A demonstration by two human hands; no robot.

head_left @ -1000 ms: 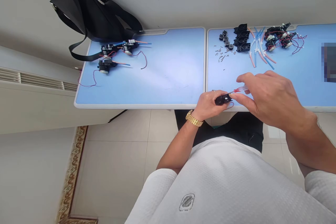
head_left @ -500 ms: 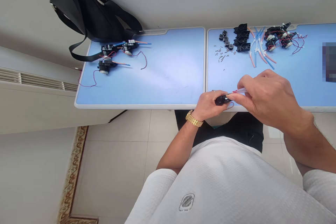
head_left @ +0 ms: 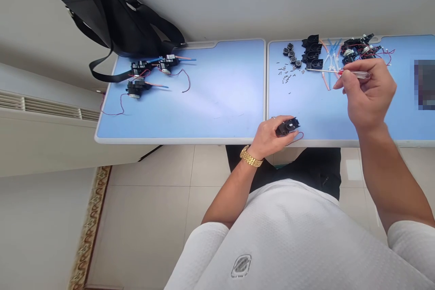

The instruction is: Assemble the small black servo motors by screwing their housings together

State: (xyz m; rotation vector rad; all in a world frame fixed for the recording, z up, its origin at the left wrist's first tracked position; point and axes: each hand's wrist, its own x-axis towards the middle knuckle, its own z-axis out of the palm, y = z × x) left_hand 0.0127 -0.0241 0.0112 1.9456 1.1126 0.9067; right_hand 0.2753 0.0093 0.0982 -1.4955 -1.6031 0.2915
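Near the front edge of the right-hand table, my left hand (head_left: pixel 268 137) is closed round a small black motor unit (head_left: pixel 287 127), with a thin dark red wire looping out below. My right hand (head_left: pixel 371 95) grips a screwdriver (head_left: pixel 358 74) by its clear handle. Its thin metal shaft points left, the tip close to a stack of black plastic housings (head_left: pixel 313 52). Left of those housings are several small round black parts (head_left: pixel 292 55), with loose screws (head_left: pixel 288 74) scattered below them. Blue and orange tubes (head_left: pixel 335 50) lie partly hidden behind my right hand.
More black units with red wires (head_left: pixel 362 48) sit at the back right. Several assembled units with tubes (head_left: pixel 137 87) rest on the left table (head_left: pixel 220 95). A black bag (head_left: pixel 115 13) leans at the back left. A blurred dark patch (head_left: pixel 426 84) is at the far right.
My right hand has moved away from the black motor unit, up and to the right, carrying the screwdriver toward the loose parts. My left hand has stayed in place, still holding the unit.
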